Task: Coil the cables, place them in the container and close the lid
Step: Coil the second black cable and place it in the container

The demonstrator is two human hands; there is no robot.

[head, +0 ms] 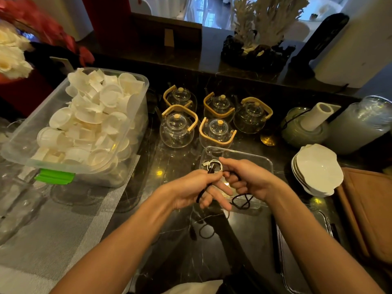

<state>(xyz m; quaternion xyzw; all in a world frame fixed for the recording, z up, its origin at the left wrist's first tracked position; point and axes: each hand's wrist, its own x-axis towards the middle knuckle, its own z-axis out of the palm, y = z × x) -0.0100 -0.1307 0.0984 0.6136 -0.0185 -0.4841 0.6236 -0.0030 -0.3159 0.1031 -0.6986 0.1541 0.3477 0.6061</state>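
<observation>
Both hands raised just above the clear container (267, 164), near the front-right part of the dark marble counter (169, 209), likely so that each finished coil can drop straight in. Left hand (198, 190) closed around one end of the black cable (240, 199), thumb and forefinger pinching it near a plug, remaining fingers spread forward, seemingly as a form to wind around. Right hand (249, 179) curled loosely about the same cable just beside the left, apparently feeding the run toward it. Black cable thin, matte and limp: a slack loop hanging below the right hand over the container's near edge, and more of it trailing down onto the counter toward the front edge, ending in a small curl (206, 230). Only a turn or so gathered, by the look of it, so coiling judged early. White cable (215, 165) already wound into a small tight ring, showing just past the fingertips over the container's far-left corner; resting inside or caught against the fingers, not clear. Lid (301, 270) lying flat at the front-right corner of the counter, well apart from the container's mouth, probably left there for last. Glass teapots (214, 115) beyond the container, a stack of white bowls (318, 169) to its right.
</observation>
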